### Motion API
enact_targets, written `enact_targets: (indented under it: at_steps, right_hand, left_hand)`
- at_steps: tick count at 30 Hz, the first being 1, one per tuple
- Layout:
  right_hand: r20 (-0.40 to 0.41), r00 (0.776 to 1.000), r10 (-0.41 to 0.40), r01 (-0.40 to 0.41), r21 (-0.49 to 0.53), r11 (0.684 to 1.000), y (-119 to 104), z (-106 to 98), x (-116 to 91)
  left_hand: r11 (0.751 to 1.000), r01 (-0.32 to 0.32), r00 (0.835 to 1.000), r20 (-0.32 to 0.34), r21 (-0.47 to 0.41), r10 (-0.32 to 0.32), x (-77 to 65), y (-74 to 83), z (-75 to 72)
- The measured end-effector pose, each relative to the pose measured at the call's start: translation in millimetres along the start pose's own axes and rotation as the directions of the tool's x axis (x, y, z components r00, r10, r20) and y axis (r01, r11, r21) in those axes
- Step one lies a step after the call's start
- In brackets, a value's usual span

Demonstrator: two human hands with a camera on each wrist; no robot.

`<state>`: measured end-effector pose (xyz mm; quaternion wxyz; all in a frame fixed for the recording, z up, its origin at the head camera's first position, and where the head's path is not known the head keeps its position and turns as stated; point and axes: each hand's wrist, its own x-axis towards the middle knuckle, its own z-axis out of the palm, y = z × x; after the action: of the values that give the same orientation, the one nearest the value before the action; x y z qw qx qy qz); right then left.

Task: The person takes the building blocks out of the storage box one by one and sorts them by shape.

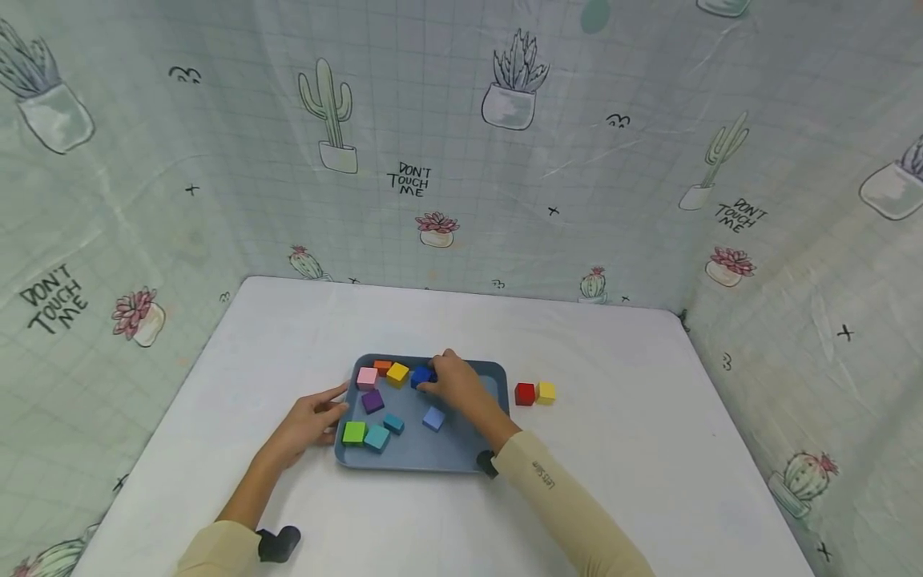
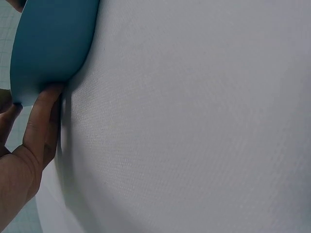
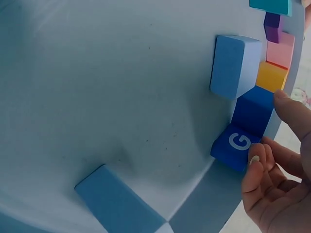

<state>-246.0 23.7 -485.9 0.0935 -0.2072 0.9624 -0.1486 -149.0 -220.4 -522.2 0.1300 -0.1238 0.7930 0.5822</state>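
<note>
Got cream sleeves (image 1: 570, 505) poking in at the bottom left and bottom right of centre in the head view. Then a left hand (image 1: 304, 426) left of centre, with fingers loosely apart and touching the left end of a blue-grey tray (image 1: 450, 455). In the tray's lower left corner, seeing a green block (image 1: 354, 433), a light teal block (image 1: 377, 438) right beside, plus a small teal block (image 1: 392, 424). A bit higher, a periwinkle block (image 1: 433, 418) and a purple block (image 1: 372, 401). Up at the tray's far side, mid-frame, got a right hand (image 1: 460, 386) pinching a dark blue block (image 1: 421, 377), white G showing in the right wrist view. Left of that, a yellow block (image 1: 397, 374), then a pink block (image 1: 367, 378) and an orange block (image 1: 382, 366). Off the tray's right end, on a white table (image 1: 620, 433), a red block (image 1: 525, 393) and a pale yellow block (image 1: 546, 392) side by side. Behind, across the top, just a cactus-print sheet (image 1: 461, 96).
</note>
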Motion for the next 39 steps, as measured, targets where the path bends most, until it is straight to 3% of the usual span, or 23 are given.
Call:
enact_targets:
  at_steps: [9, 24, 33, 39]
  right_hand:
    - [-0.002, 1.0, 0.018, -0.018, -0.047, 0.999, 3, 3, 3]
    - [-0.009, 0.999, -0.038, 0.038, 0.027, 0.999, -5, -10, -10]
    - [-0.135, 0.987, -0.087, 0.097, 0.071, 0.993, -3, -22, -19]
    - [-0.074, 0.995, -0.065, 0.073, 0.112, 0.991, 0, -33, -19]
  left_hand:
    - [1.0, 0.001, 1.0, 0.005, -0.006, -0.001, 0.8, 2.8, 2.3]
    - [1.0, -0.001, 1.0, 0.008, -0.005, 0.001, -2.7, 1.8, 1.0]
    - [1.0, -0.001, 1.0, 0.011, 0.009, 0.001, -5.3, -0.4, 0.8]
    - [1.0, -0.01, 1.0, 0.022, 0.002, 0.01, -3.3, 0.5, -0.3]
